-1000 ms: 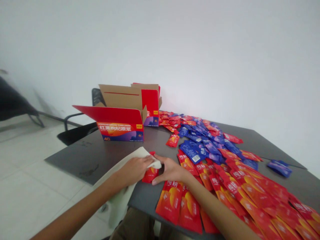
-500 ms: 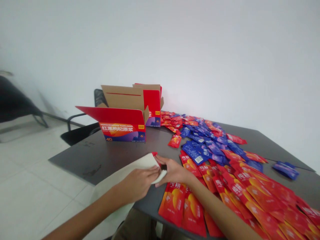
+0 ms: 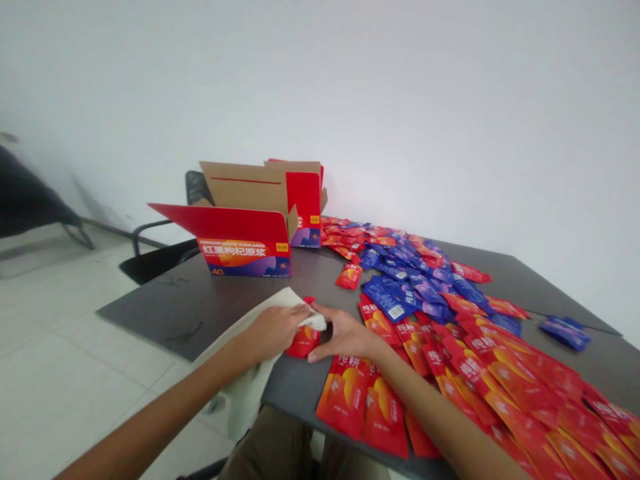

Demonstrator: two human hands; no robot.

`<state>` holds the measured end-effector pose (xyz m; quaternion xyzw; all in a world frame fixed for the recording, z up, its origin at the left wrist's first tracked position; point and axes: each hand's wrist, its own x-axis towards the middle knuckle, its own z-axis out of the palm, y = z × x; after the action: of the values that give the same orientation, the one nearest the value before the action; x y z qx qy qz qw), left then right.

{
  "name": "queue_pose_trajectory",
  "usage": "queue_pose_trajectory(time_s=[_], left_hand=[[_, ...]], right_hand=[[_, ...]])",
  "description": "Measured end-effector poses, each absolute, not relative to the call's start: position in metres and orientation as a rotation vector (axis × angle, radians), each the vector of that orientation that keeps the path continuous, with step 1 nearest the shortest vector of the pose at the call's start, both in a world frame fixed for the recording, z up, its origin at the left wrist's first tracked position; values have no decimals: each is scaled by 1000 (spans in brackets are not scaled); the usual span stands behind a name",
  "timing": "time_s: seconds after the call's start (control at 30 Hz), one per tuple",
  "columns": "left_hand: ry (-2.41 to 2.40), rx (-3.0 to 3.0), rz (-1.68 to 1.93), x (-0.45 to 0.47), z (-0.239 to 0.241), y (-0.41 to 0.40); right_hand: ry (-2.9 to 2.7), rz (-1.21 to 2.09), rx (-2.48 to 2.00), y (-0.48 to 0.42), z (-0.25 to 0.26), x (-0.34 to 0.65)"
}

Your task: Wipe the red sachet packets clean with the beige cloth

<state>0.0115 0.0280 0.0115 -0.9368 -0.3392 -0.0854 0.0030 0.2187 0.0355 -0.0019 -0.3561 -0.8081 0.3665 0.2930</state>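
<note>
I see an off-white cloth (image 3: 273,303), red pouches (image 3: 345,397) with orange-yellow fruit patterns, blue pouches (image 3: 387,299), a dark grey counter (image 3: 150,310).

Nearer than the front box (image 3: 245,259), a red pouch (image 3: 303,342) lies partly hidden — the left hand (image 3: 275,331) and cloth (image 3: 245,400) cover it. Beyond that box, the rear box (image 3: 303,197) is partly masked; far left of it — a blurred black chair (image 3: 30,197), cut off.

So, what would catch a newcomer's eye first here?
Probably the sprawl of red and blue glossy pouches across the right side of the dark grey table. Left of these stand two open red-and-blue cardboard boxes. Nearer, the left hand holds a pale cloth against a red pouch, the right hand at its edge.
</note>
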Motion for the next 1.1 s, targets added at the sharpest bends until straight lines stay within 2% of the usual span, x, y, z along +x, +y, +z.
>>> queue_pose_trajectory(time_s=[0.17,0.33,0.53,0.7,0.87,1.0,1.1], left_hand=[[-760,-3034,-298,10,8,20],[-1028,-2985,-283,3,15,38],[-715,-3125,-248,2,16,30],[-981,-3018,-232,-2,18,39],[-728,-3106,-235,-3,15,33],[-991,-3010,-199,-3,17,34],[-883,-3032,-167,-1,17,30]], right_hand=[[-2180,971,-920,36,-3,219],[-2150,1024,-921,33,5,218],[-2166,1017,-909,35,2,218],[-2137,1015,-978,34,1,219],[-2178,993,-951,35,0,220],[-2127,991,-990,35,-2,221],[-2133,1000,-956,35,0,220]])
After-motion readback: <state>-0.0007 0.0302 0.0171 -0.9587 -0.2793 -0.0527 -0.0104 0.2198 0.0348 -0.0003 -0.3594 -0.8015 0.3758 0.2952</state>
